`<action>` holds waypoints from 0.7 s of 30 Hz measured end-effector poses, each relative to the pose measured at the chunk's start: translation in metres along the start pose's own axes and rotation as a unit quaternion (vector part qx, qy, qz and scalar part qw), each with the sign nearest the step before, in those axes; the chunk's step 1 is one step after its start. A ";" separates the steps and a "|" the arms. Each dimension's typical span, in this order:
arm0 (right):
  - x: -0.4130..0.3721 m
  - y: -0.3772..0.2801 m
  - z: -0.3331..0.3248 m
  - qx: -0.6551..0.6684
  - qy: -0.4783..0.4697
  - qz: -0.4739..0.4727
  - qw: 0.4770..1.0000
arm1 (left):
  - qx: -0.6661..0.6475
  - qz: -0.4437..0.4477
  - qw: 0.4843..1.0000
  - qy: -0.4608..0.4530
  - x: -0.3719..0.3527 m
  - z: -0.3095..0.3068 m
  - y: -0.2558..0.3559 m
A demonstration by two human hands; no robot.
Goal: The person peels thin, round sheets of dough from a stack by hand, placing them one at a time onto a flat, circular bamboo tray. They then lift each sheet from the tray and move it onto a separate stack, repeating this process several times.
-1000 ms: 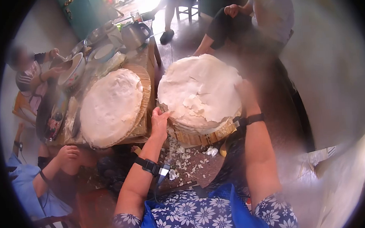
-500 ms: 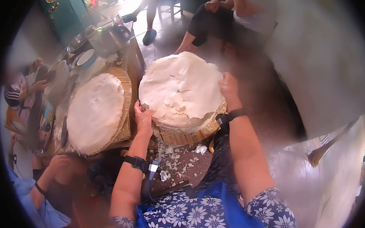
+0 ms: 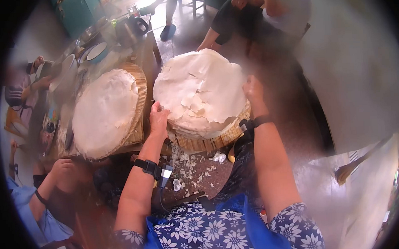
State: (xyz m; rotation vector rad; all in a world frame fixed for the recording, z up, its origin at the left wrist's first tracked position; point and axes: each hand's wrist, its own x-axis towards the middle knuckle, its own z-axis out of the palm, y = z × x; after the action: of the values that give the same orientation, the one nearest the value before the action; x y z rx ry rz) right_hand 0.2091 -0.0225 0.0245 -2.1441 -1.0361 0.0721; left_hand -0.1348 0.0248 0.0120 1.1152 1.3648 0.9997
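Note:
A stack of thin, pale flatbreads [image 3: 202, 86] lies on a round stalk mat [image 3: 200, 143] in front of me. The top sheet is torn and flaky toward the near side. At its left edge, my left hand [image 3: 158, 119] is closed with the fingertips pinching the rim. My right hand [image 3: 254, 92] grips the right edge of the sheet, fingers curled and partly hidden from view. To the left, a second pale flatbread [image 3: 103, 115] rests on another round stalk mat [image 3: 140, 85].
Crumbs and crumpled white scraps [image 3: 218, 157] litter the surface below the stack. Bowls [image 3: 96, 52] and a kettle [image 3: 131, 32] stand at the back left. A person's hand [image 3: 62, 166] shows at lower left; another person sits beyond the stack. A broom [image 3: 344, 174] is at right.
The view has shifted a little, so the flatbreads and mats appear slightly higher. Both hands stay at the same edges of the stack, with little movement against it.

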 end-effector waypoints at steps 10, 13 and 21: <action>-0.023 -0.062 -0.036 -0.020 0.056 -0.197 0.979 | 0.007 0.027 0.999 -0.024 -0.008 -0.013 -0.001; -0.045 -0.095 -0.028 0.072 -0.148 -0.218 0.962 | 0.007 0.023 1.000 -0.014 -0.032 -0.022 0.009; -0.095 -0.133 0.001 -0.111 -0.217 -0.301 0.922 | -0.064 -0.120 0.952 -0.273 -0.086 -0.086 0.028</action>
State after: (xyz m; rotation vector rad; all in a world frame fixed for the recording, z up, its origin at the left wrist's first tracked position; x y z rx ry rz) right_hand 0.0577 -0.0354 0.0855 -1.9441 -2.0103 0.1449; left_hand -0.2175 -0.0517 0.0650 1.0015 0.9411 0.5365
